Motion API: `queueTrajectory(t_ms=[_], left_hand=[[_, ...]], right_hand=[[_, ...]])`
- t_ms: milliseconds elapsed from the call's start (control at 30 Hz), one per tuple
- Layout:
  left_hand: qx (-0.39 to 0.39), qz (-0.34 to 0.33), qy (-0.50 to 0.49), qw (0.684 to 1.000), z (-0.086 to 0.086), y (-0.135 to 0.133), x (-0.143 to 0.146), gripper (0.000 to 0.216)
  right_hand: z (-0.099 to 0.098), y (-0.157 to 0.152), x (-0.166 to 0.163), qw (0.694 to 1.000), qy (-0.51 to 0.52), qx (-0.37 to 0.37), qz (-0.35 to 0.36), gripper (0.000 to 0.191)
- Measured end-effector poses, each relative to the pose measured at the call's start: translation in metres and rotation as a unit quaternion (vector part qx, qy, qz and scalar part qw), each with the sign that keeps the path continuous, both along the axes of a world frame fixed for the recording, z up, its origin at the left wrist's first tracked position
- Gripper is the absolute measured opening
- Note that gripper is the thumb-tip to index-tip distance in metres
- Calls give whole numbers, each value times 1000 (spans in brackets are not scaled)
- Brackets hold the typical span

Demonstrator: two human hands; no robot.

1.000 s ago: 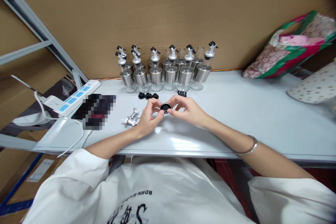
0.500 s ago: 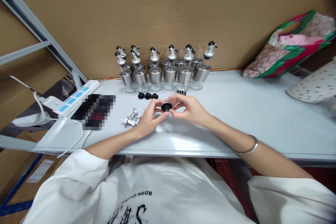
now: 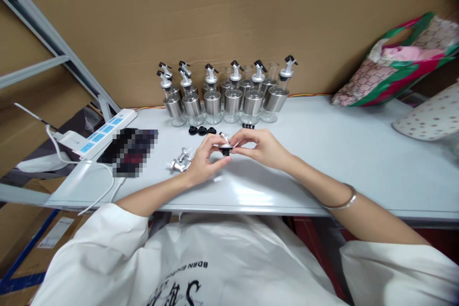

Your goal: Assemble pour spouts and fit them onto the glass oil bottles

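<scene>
From my remote seat, I have the left hand (image 3: 203, 160) and right hand (image 3: 267, 148) pinching a silver pourer (image 3: 226, 146) with a round black stopper (image 3: 225, 152) above the pale grey counter (image 3: 322, 158), apparently mid-assembly, so next likely calls for even pressure.

A white power strip (image 3: 108, 131) and white cable (image 3: 114, 181) lie on the table's (image 3: 340, 153) left; a green-trimmed patterned bag (image 3: 375, 81) sits far right, behind a polka-dotted object (image 3: 426, 114).

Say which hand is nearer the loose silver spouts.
Left: the left hand is just right of the loose silver spouts; the right hand is farther right, past the held spout.
</scene>
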State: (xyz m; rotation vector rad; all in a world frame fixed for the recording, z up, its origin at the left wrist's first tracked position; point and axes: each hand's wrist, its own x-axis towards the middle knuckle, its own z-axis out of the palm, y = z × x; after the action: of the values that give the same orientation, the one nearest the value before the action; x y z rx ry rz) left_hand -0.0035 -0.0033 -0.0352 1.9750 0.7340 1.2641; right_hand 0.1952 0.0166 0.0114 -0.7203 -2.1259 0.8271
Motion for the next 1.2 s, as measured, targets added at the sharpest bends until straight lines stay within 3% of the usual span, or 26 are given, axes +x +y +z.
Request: queueTrajectory(t_ms=[100, 167, 300, 400, 500, 767, 1000, 1200], left_hand=[[49, 1, 19, 999, -1, 0, 0, 24], [57, 8, 30, 998, -1, 0, 0, 22], [33, 16, 23, 999, -2, 1, 1, 20], [17, 14, 27, 999, -3, 2, 0, 22], [16, 27, 53, 998, -3, 2, -2, 26], [-10, 39, 50, 998, -4, 4, -2, 30], [-1, 42, -38, 998, 4, 0, 3, 23], [9, 38, 14, 999, 1, 1, 2, 23]], right_hand=[[5, 6, 9, 994, -91, 64, 13, 17], [8, 14, 16, 978, -163, 110, -72, 15], [4, 33, 31, 910, -281, 128, -278, 15], [-4, 44, 37, 878, -369, 95, -289, 23], [-11, 46, 37, 865, -416, 55, -275, 27], [-7, 43, 40, 841, -452, 0, -297, 17], [-3, 42, 38, 811, -477, -28, -339, 16], [-1, 38, 36, 808, -483, -3, -336, 14]])
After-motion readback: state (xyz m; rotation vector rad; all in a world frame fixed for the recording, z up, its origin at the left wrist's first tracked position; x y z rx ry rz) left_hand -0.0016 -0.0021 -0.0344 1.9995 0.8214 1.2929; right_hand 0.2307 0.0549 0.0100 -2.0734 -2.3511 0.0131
